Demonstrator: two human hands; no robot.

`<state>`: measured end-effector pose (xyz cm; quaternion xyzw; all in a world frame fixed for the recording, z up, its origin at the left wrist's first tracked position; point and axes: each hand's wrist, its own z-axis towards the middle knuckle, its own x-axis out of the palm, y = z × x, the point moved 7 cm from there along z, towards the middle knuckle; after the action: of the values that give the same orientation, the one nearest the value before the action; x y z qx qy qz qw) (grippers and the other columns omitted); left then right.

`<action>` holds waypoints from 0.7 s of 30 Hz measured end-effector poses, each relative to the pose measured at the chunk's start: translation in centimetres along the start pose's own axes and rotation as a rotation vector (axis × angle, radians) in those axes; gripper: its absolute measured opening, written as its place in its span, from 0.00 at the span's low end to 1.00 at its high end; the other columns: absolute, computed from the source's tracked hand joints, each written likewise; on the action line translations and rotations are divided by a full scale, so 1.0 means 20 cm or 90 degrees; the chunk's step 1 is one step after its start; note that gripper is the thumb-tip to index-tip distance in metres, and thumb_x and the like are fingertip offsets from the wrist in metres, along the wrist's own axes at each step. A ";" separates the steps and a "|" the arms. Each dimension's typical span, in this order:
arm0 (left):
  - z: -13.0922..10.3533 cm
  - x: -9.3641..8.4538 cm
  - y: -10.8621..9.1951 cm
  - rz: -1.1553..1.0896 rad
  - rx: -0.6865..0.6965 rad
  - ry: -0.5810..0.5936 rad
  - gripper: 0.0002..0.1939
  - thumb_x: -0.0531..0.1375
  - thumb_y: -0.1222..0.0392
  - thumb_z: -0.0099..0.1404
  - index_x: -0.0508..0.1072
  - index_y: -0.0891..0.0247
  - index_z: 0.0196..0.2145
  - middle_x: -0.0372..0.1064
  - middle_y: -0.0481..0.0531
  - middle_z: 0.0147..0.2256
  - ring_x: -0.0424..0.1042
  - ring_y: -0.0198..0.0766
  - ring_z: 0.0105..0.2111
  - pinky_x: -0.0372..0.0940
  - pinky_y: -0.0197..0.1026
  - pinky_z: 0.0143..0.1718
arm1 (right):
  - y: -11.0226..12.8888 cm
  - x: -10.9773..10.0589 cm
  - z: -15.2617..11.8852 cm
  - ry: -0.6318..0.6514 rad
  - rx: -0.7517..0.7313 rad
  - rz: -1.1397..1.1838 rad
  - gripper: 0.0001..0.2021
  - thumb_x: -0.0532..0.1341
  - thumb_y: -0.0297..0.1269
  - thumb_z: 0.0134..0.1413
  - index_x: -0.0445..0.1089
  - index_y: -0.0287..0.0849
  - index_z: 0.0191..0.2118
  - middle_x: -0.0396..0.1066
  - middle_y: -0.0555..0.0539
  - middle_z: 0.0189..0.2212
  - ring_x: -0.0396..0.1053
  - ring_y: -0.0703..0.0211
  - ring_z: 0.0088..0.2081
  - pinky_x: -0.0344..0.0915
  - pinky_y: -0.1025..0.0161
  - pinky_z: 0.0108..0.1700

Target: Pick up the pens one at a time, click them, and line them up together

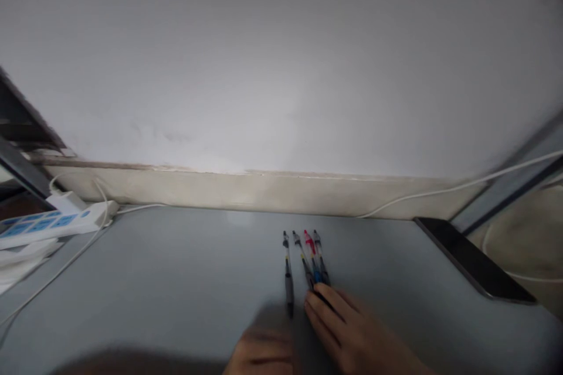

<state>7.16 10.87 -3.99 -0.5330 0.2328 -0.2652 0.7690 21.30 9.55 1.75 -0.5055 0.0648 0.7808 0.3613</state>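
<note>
A clear-barrelled pen with a dark grip (pixel 288 281) lies by itself on the grey tabletop (pixel 185 281), its grip end pointing toward me. Just right of it, three more pens lie close together: a black-clipped pen (pixel 302 255), a pen with a red clip and a blue grip (pixel 309 241), and another black-clipped pen (pixel 318 243). My right hand (pixel 347 328) has its fingers bent over the near ends of these three, hiding their tips. My left hand (pixel 261 351) is low in the view, below the single pen, blurred and partly cut off, with its fingertips not clear.
At the left edge lies a white power strip with blue sockets (pixel 53 224), with a white plug in it and a cable (pixel 65 269) trailing across the table. A black phone (pixel 472 258) lies at the right edge. Behind the table rises a pale wall (pixel 281 82).
</note>
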 end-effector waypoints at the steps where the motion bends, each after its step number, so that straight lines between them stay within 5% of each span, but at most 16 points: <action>1: 0.00 0.00 0.00 0.001 -0.002 -0.003 0.12 0.60 0.54 0.75 0.75 0.56 0.53 0.72 0.58 0.55 0.75 0.45 0.48 0.75 0.50 0.47 | 0.00 -0.01 0.00 -0.003 -0.003 0.003 0.16 0.55 0.27 0.72 0.82 0.34 0.44 0.86 0.42 0.41 0.78 0.47 0.45 0.74 0.56 0.47; 5: 0.01 0.01 -0.01 0.011 0.007 -0.015 0.10 0.60 0.55 0.75 0.76 0.55 0.51 0.74 0.58 0.54 0.75 0.45 0.47 0.75 0.50 0.46 | 0.00 -0.05 0.03 -0.026 -0.019 0.022 0.17 0.55 0.22 0.69 0.82 0.35 0.41 0.86 0.41 0.39 0.77 0.50 0.42 0.75 0.56 0.48; 10: 0.03 -0.01 -0.04 0.027 0.032 -0.029 0.14 0.64 0.46 0.70 0.79 0.54 0.29 0.75 0.53 0.28 0.74 0.42 0.28 0.68 0.45 0.31 | -0.01 -0.11 0.07 -0.056 -0.036 0.066 0.25 0.48 0.23 0.75 0.81 0.39 0.34 0.85 0.45 0.35 0.78 0.52 0.38 0.74 0.57 0.45; 16: 0.06 -0.05 -0.22 0.086 0.058 -0.058 0.13 0.60 0.60 0.72 0.79 0.57 0.29 0.76 0.55 0.26 0.74 0.41 0.28 0.64 0.42 0.33 | -0.06 -0.26 0.08 -0.078 -0.034 0.131 0.24 0.44 0.26 0.78 0.79 0.38 0.46 0.85 0.44 0.39 0.79 0.53 0.40 0.74 0.58 0.47; 19: 0.09 -0.13 -0.25 0.037 0.046 -0.202 0.08 0.59 0.63 0.72 0.77 0.60 0.35 0.75 0.54 0.30 0.73 0.39 0.29 0.65 0.39 0.33 | -0.17 -0.28 0.01 -0.070 0.110 0.308 0.15 0.55 0.26 0.71 0.75 0.45 0.54 0.84 0.43 0.38 0.81 0.50 0.39 0.78 0.59 0.44; 21: 0.11 -0.18 -0.22 -0.062 0.005 -0.302 0.03 0.61 0.61 0.71 0.75 0.60 0.38 0.72 0.51 0.32 0.71 0.35 0.28 0.65 0.36 0.31 | -0.28 -0.30 -0.09 -0.208 0.266 0.406 0.13 0.63 0.27 0.64 0.74 0.56 0.47 0.80 0.53 0.28 0.78 0.55 0.26 0.77 0.63 0.32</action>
<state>5.10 13.53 1.13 -0.5877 0.0185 -0.1701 0.7908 27.64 9.79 7.39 -0.2452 0.3167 0.8939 0.2013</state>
